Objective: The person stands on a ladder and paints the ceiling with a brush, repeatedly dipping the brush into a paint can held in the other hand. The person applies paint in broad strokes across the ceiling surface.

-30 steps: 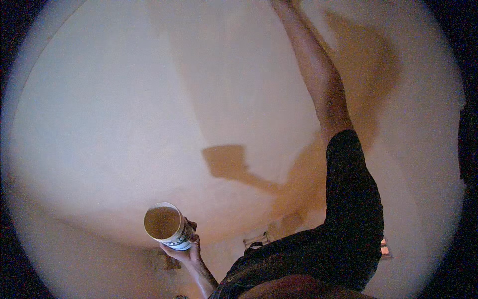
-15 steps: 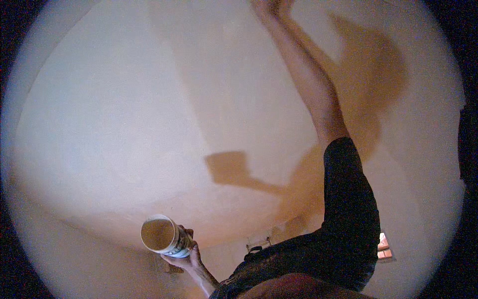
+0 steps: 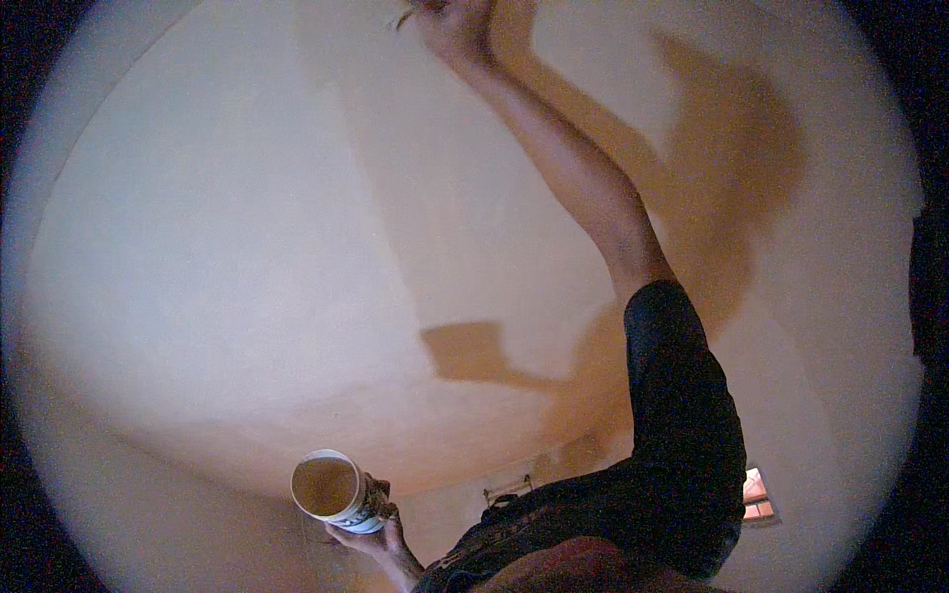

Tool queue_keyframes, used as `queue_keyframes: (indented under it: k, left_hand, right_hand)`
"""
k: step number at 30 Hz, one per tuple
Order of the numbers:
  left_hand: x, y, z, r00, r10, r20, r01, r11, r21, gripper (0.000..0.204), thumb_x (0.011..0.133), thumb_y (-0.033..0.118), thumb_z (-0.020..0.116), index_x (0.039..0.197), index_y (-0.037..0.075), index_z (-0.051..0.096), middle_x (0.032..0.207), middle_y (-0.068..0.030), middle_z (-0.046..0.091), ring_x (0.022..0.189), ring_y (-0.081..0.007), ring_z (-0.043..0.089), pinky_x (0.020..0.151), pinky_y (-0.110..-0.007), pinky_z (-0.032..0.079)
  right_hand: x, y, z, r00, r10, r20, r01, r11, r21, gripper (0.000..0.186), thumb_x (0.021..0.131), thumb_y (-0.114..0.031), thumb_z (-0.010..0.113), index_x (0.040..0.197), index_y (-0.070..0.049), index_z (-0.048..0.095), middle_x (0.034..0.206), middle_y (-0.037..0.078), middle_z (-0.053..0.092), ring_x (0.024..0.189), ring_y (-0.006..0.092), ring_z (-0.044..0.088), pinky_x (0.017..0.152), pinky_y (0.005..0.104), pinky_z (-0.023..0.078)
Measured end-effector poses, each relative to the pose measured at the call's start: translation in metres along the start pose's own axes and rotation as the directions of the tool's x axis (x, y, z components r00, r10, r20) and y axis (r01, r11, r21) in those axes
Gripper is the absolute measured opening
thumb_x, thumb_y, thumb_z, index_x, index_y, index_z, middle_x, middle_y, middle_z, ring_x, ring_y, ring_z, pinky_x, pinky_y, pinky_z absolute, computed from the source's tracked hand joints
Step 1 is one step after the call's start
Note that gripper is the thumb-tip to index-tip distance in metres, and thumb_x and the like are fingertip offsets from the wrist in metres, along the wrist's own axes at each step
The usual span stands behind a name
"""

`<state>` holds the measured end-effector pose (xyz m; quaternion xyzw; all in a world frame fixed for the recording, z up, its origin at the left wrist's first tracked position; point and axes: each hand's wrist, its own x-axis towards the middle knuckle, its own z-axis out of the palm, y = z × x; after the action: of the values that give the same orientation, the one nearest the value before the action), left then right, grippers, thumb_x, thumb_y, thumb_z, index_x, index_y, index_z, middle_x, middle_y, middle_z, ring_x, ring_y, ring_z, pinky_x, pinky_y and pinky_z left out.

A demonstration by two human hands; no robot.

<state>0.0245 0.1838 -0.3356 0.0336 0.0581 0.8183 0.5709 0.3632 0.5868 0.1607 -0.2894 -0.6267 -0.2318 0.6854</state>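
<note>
My left hand (image 3: 384,539), low and left of the middle, is wrapped round a pale, round tub (image 3: 358,512) with printing on its side. The tub tilts so its open mouth shows a tan inside; whether that is liquid I cannot tell. High up, my right arm stretches to the top edge, where my right hand (image 3: 460,30) is partly cut off beside the pale wall (image 3: 217,198). Its fingers look closed, and a thin, dark tip sticks out on their left. What they hold is otherwise hidden.
Brown shadows (image 3: 465,351) of the tub and of my body fall on the wall. A small, bright window (image 3: 759,496) lies at the lower right. Below the wall, a small bracket-like fixture (image 3: 507,487) shows beside my dark clothing (image 3: 682,395).
My right hand has moved left and slightly down, bringing more of it and the thin tip into view. The tub in my left hand has shifted slightly right and down.
</note>
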Motion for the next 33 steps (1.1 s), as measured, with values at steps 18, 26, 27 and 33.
queue_keyframes:
  k: [18, 26, 27, 33]
  left_hand:
    - [0.036, -0.014, 0.053, 0.999, 0.003, -0.037, -0.003, 1.000, -0.010, 0.093, 0.078, 0.071, 0.064, 0.139, 0.002, 0.051, 0.121, -0.0245, 0.060, 0.098, -0.0408, 0.058, 0.080, -0.054, 0.052]
    - [0.034, -0.020, 0.052, 1.000, 0.007, -0.014, -0.006, 0.999, 0.036, 0.094, 0.078, 0.072, 0.063, 0.140, 0.002, 0.050, 0.124, -0.0247, 0.060, 0.101, -0.0419, 0.057, 0.083, -0.056, 0.050]
    - [0.032, -0.022, 0.052, 1.000, 0.004, -0.013, -0.003, 0.999, 0.037, 0.095, 0.078, 0.072, 0.063, 0.140, 0.002, 0.050, 0.124, -0.0247, 0.059, 0.101, -0.0420, 0.057, 0.084, -0.056, 0.050]
    - [-0.005, -0.032, 0.068, 1.000, -0.005, -0.001, 0.005, 0.998, 0.060, 0.096, 0.078, 0.073, 0.062, 0.140, 0.001, 0.050, 0.126, -0.0249, 0.059, 0.103, -0.0428, 0.057, 0.086, -0.057, 0.049]
  right_hand:
    - [0.040, 0.077, -0.030, 0.784, -0.064, -0.617, 0.104, 0.994, 0.028, 0.022, 0.088, -0.018, 0.076, 0.082, 0.002, 0.069, 0.082, 0.009, 0.071, 0.078, 0.0201, 0.064, 0.069, 0.0358, 0.050]
    - [-0.066, 0.085, -0.021, 0.940, -0.324, 0.104, 0.340, 0.909, -0.242, 0.016, 0.083, -0.026, 0.079, 0.093, -0.015, 0.073, 0.088, 0.004, 0.073, 0.076, 0.0215, 0.070, 0.063, 0.0371, 0.054]
    - [-0.066, 0.070, -0.029, 0.953, -0.281, 0.114, 0.292, 0.952, -0.091, 0.016, 0.084, -0.027, 0.079, 0.089, -0.014, 0.073, 0.084, 0.004, 0.072, 0.074, 0.0215, 0.070, 0.064, 0.0372, 0.055]
    - [0.101, 0.072, -0.093, 0.502, 0.462, -0.731, -0.348, 0.882, 0.319, 0.019, 0.092, -0.008, 0.067, 0.103, 0.007, 0.069, 0.099, 0.006, 0.070, 0.083, 0.0176, 0.061, 0.070, 0.0299, 0.051]
